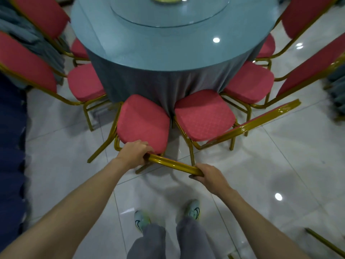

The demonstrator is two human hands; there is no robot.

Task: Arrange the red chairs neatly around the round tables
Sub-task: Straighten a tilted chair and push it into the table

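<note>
A red-cushioned chair (142, 122) with a gold metal frame stands right in front of me, its seat pushed against the blue cloth of the round table (168, 49). My left hand (134, 154) grips the left end of its gold top rail (173, 164). My right hand (209, 175) grips the rail's right end. A second red chair (203, 114) stands just to its right, seat edges nearly touching. More red chairs ring the table on the left (85, 81) and right (250, 81).
A glass turntable (168, 14) lies on the table top. The floor is glossy white tile (280, 165). A dark blue cloth (11, 146) hangs at the left edge. Another gold chair rail (324, 243) shows at the bottom right. My feet (168, 215) stand behind the chair.
</note>
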